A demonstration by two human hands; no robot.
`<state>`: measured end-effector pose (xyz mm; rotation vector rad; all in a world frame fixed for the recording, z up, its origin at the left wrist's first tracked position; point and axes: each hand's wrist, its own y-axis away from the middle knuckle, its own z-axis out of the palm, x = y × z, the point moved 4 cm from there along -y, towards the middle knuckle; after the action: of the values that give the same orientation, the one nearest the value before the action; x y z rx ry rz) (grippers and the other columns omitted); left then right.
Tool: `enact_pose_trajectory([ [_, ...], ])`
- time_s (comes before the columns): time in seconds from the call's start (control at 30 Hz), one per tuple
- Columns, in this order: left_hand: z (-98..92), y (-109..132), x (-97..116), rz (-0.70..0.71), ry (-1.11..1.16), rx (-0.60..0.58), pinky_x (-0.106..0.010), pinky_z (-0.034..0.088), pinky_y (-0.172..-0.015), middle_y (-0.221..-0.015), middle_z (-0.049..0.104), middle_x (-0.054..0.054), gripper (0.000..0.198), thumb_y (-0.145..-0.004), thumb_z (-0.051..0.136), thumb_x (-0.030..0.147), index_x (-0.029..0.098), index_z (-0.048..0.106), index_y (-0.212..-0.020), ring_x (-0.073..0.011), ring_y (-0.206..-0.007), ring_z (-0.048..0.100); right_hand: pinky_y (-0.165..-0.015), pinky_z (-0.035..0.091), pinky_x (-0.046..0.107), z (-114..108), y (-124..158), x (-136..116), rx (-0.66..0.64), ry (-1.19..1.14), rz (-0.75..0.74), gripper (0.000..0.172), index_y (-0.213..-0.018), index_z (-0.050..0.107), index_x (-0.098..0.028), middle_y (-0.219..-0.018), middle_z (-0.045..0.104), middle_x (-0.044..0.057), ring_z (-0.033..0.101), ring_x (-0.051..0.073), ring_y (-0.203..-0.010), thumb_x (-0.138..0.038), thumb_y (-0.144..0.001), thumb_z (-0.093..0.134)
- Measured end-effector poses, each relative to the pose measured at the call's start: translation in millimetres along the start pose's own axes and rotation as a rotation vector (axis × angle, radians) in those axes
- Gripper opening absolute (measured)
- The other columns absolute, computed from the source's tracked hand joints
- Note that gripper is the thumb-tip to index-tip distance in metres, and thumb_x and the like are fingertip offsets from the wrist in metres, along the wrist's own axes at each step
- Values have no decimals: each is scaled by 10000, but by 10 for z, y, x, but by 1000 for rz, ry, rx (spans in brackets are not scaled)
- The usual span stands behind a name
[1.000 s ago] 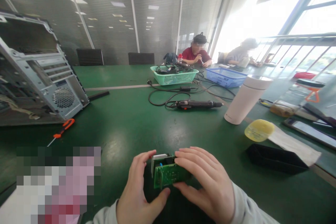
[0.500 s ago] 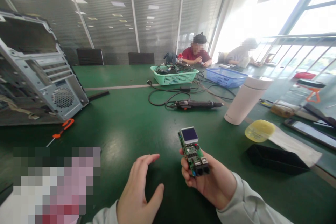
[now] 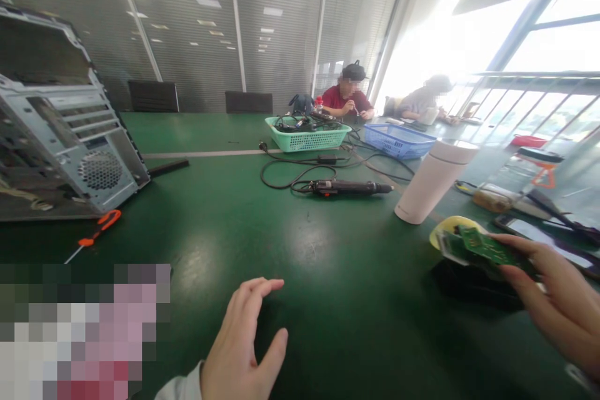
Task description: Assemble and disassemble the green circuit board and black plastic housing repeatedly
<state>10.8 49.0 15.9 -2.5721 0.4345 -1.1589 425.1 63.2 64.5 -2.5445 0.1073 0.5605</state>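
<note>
On the right, my right hand [image 3: 553,294] is closed around a green circuit board [image 3: 490,247], gripping it by its near end. The board is tilted over a black open box [image 3: 462,284] and partly covers a yellow plastic container [image 3: 454,225]. Whether the board touches the box I cannot tell. My left hand [image 3: 248,337] rests low at the centre over the green table [image 3: 319,275], its thumb and fingers apart and nothing between them.
An open computer case [image 3: 100,162] stands at the left, with an orange-handled screwdriver [image 3: 100,228] before it. Beyond my hands lie a corded electric screwdriver [image 3: 347,187], a white tumbler [image 3: 434,181], a green basket [image 3: 309,137] of cables and a blue basket [image 3: 398,140]. Two people sit farther back.
My right hand has carried the circuit board from the centre to the right, over the black box, and turned it so its screen no longer shows. My left hand has hardly moved.
</note>
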Motion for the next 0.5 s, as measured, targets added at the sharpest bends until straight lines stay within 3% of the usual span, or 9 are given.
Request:
enact_pose_trajectory([
  [0.1, 0, -4, -16, 5, -25, -17, -510, 502, -990, -1244, 608, -111, 395, -849, 512, 212, 260, 538, -1240, -321, -1190, 588, -912, 485, 406, -140, 27, 347, 35, 78, -74, 257, -1101, 610, -305, -1071, 661, 95, 637, 267, -1039, -428, -906, 495],
  [0.3, 17, 13, -40, 25, -50, -57, -487, 508, -985, -1246, 603, -99, 381, -869, 513, 226, 277, 521, -1246, -308, -1200, 584, -932, 502, 416, -45, 2, 832, -248, 20, -76, 282, -1127, 640, -328, -1150, 683, 87, 636, 288, -1092, -391, -855, 601],
  [0.37, 23, 18, -32, 12, -38, -35, -496, 493, -995, -1245, 595, -92, 368, -874, 497, 231, 286, 518, -1237, -304, -1202, 576, -911, 511, 409, -40, -11, 772, -245, 35, -54, 286, -1108, 655, -304, -1141, 684, 100, 641, 286, -1081, -428, -861, 581],
  [0.5, 42, 22, -10, -3, -12, -12, -506, 478, -995, -1242, 582, -90, 358, -879, 480, 240, 295, 515, -1231, -310, -1207, 561, -904, 508, 434, -50, 54, 320, -6, 129, -52, 412, -1091, 659, -266, -1150, 656, 128, 636, 294, -1065, -526, -923, 387],
])
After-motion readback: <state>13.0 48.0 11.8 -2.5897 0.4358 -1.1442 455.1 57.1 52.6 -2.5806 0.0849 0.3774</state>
